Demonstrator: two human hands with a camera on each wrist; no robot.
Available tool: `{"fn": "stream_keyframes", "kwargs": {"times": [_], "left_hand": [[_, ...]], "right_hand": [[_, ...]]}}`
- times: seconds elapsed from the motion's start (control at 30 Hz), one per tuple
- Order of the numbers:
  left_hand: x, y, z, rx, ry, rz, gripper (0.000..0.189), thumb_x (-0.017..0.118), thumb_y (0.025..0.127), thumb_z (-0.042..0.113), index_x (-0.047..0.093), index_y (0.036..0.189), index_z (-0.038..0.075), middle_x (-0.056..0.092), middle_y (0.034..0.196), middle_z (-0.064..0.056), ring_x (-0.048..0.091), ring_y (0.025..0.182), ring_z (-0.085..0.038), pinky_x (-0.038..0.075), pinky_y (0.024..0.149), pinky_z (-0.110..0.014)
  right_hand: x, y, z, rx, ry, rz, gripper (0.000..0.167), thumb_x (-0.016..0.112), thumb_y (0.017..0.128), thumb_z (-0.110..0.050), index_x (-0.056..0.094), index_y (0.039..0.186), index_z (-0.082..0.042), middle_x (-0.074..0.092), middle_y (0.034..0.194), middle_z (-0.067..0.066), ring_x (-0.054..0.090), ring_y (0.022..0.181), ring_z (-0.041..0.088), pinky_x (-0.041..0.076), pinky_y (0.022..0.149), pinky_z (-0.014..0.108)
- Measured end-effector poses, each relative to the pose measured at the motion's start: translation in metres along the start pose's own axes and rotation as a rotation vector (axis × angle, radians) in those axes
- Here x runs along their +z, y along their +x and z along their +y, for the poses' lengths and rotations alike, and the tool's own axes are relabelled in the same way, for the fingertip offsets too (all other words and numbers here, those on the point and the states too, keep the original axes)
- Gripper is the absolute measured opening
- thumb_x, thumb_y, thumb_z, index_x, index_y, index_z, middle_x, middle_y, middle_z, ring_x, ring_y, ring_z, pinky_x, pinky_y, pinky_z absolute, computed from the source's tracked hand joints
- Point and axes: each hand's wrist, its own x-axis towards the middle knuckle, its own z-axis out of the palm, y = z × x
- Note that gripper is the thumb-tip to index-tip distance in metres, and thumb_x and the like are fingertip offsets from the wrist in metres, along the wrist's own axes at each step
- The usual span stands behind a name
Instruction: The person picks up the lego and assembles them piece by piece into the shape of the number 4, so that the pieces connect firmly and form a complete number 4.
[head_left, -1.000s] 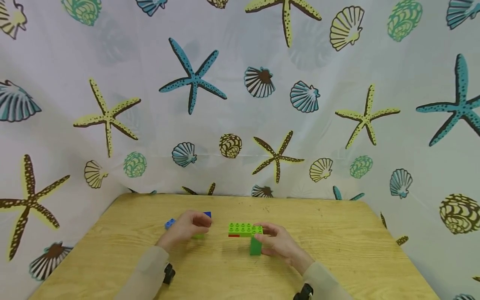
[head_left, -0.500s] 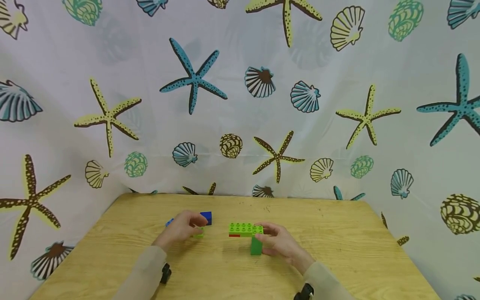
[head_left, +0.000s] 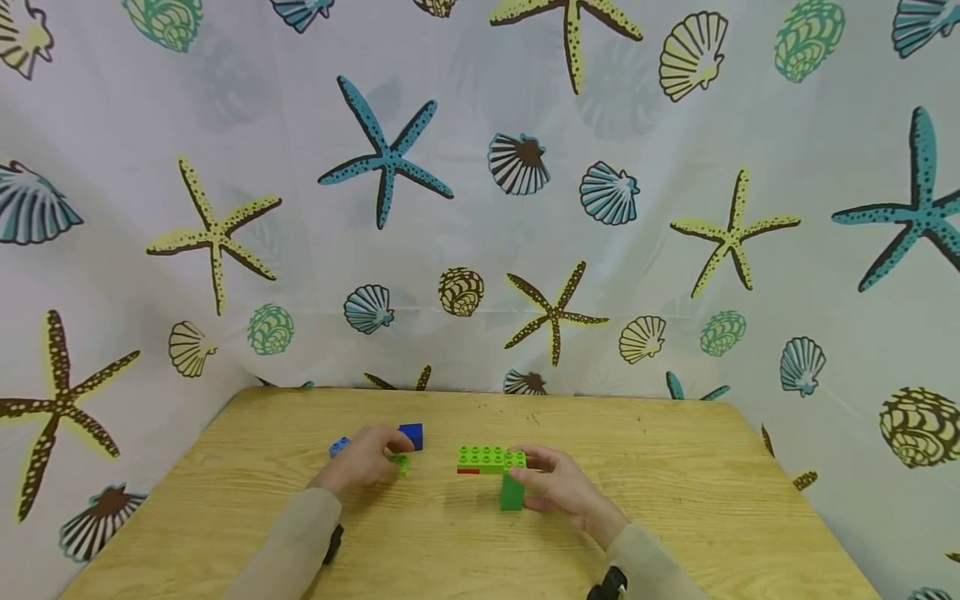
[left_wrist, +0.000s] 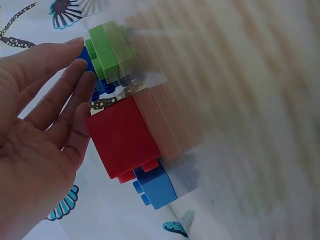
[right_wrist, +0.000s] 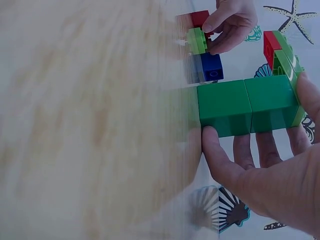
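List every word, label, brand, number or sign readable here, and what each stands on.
None can be read in any view.
Patterned cloth: starfish and shells only, no lettering seen.
Long light green brick: studs too small to read any marking.
Green blocks: the faces shown in the right wrist view look plain.
Dark wrist devices: too small to read.

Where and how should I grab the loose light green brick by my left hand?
Pinch opposite side walls of the light green brick, coming from above with your left hand. It sits studs up with a flat visible wall, so the walls should hold better than the studs; the dark blue block beyond it likely crowds the far side.
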Motion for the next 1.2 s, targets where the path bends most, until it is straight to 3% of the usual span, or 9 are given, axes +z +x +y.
{"fn": "stream_keyframes", "kwargs": {"times": [0.5,0.8,0.97,1.2], "left_hand": [[0.0023,0.0044,0.0058,-0.025,0.076,-0.042,0.044,0.074,0.075,-0.01,0.071,0.116,0.004,0.068,0.113,-0.006,0.062,0.11,-0.027,0.05,0.095,-0.047],[0.0042,0.0057,0.0046,0.016,0.137,-0.063,0.043,0.073,0.074,-0.012,0.071,0.114,0.003,0.068,0.114,-0.007,0.061,0.113,-0.029,0.049,0.098,-0.048],[0.0046,0.0048,0.0059,0.006,0.086,-0.068,0.044,0.075,0.075,-0.008,0.07,0.117,0.003,0.068,0.114,-0.006,0.062,0.112,-0.027,0.05,0.096,-0.046],[0.0021,0.0044,0.0047,-0.001,-0.063,-0.041,0.049,0.077,0.077,0.001,0.067,0.124,0.007,0.067,0.122,-0.005,0.059,0.117,-0.028,0.05,0.096,-0.047]], "right_hand": [[0.0002,0.0005,-0.0001,-0.009,-0.002,0.001,0.06,0.072,0.09,-0.031,0.051,0.141,-0.008,0.055,0.132,0.01,0.058,0.108,0.016,0.057,0.084,0.04],[-0.0005,0.0014,0.0019,-0.011,-0.006,0.004,0.062,0.072,0.09,-0.032,0.049,0.143,-0.009,0.053,0.133,0.013,0.058,0.108,0.017,0.056,0.087,0.042],[-0.0002,0.0006,0.0021,-0.004,-0.007,0.006,0.059,0.071,0.09,-0.032,0.051,0.142,-0.011,0.053,0.135,0.012,0.058,0.107,0.016,0.056,0.086,0.042],[-0.0004,0.0001,0.0009,-0.004,-0.003,0.001,0.057,0.071,0.091,-0.032,0.053,0.141,-0.013,0.053,0.135,0.011,0.057,0.109,0.017,0.056,0.087,0.042]]}}
